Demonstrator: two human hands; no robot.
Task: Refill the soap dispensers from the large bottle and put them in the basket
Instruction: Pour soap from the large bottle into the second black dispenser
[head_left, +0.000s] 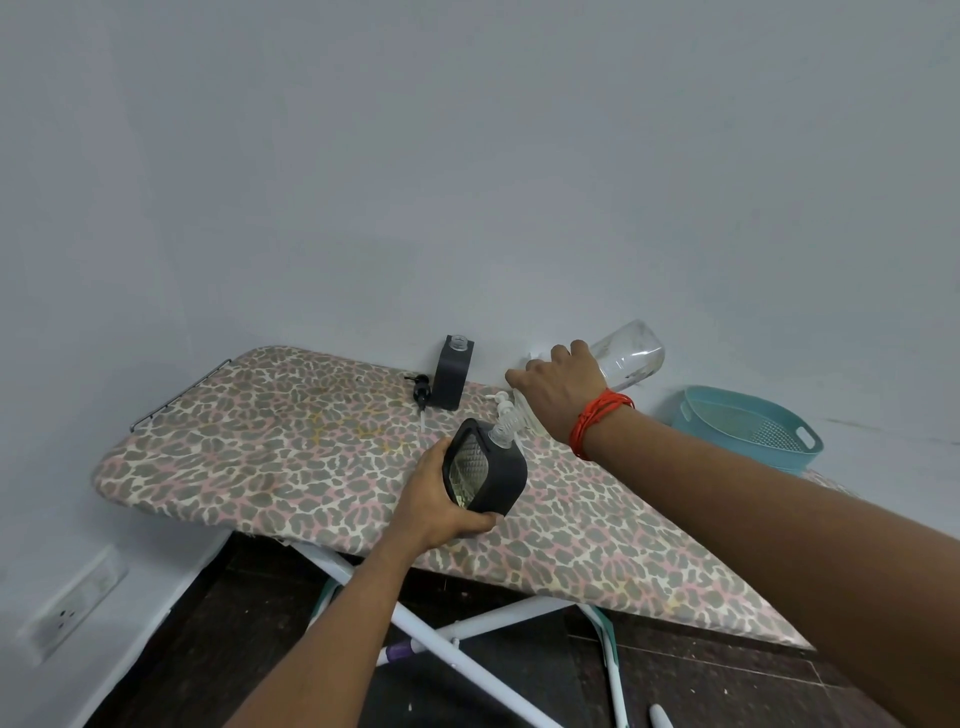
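Observation:
My left hand (439, 501) grips a black square soap dispenser (485, 470), tilted, with its clear neck up toward the right. My right hand (558, 392) holds the large clear bottle (631, 356), tipped mouth-down so its base points up and right; its neck meets the dispenser's opening. A white pump head (501, 405) lies on the board just behind the dispenser. A second black dispenser (451, 379) stands upright and uncapped near the wall, its black pump (422, 392) lying beside it. The blue basket (748, 428) sits at the right.
Everything rests on an ironing board (291, 457) with a leopard-print cover, set against a pale wall. Its white crossed legs (441, 639) stand on a dark floor. A wall socket (67, 613) is low on the left.

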